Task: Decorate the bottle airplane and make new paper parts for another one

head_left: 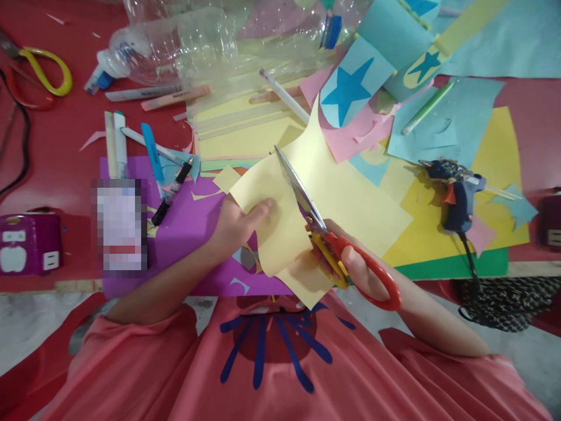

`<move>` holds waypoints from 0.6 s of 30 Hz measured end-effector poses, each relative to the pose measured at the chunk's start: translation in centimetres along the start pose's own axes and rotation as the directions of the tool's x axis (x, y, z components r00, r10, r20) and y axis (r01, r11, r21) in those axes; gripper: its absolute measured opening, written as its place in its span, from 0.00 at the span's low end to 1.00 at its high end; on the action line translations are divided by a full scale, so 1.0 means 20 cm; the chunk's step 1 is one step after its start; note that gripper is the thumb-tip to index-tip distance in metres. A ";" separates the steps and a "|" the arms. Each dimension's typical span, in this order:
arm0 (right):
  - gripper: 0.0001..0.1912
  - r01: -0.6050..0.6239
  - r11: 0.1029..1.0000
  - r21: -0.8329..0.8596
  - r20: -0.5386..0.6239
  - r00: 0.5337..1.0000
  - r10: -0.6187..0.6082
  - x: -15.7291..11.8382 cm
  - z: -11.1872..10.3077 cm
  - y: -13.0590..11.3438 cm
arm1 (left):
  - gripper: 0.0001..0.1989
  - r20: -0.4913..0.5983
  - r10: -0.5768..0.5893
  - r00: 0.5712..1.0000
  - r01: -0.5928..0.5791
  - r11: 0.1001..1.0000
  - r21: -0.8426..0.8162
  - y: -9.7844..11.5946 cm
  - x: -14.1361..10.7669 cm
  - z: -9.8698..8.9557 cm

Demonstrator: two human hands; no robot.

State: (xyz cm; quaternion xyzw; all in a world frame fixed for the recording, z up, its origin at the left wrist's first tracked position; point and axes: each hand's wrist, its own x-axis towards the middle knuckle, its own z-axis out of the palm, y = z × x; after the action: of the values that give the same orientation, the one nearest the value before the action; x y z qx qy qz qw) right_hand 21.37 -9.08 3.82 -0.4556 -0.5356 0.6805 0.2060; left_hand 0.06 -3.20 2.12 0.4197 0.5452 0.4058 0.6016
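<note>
My left hand [241, 225] grips a pale yellow sheet of paper [280, 219] by its left side, thumb on top and the other fingers hidden beneath. In my right hand [357, 263] are scissors [313, 216] with one red and one yellow handle loop. Their blades lie across the paper and point up and to the left. A cut runs through the sheet there, and its far part curls upward into a point. The lower edge of the sheet hangs over the table's near side.
A glue gun [458, 199] lies on yellow card at the right. Clear plastic bottles [175, 49] and a blue paper piece with a star [350, 88] are at the back. Pens [173, 190], a phone [120, 225] and purple paper [184, 240] sit at the left, near other scissors [48, 70].
</note>
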 end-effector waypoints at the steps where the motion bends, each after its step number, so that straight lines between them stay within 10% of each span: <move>1: 0.30 -0.003 1.000 0.004 -0.009 1.000 0.003 0.00 0.00 0.00 | 0.07 0.005 -0.001 1.000 0.001 1.000 0.002 0.00 0.00 0.00; 18: 0.35 -0.047 0.992 0.117 -0.033 0.998 0.051 0.02 0.04 0.06 | 0.12 -0.032 -0.035 0.999 0.036 0.998 0.049 -0.01 0.02 0.00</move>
State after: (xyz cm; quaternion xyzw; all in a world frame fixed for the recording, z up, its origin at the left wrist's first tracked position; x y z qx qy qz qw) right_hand 20.75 -9.52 2.54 -0.4681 -0.4801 0.7069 0.2250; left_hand 0.17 -2.89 1.86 0.4182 0.5717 0.3880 0.5897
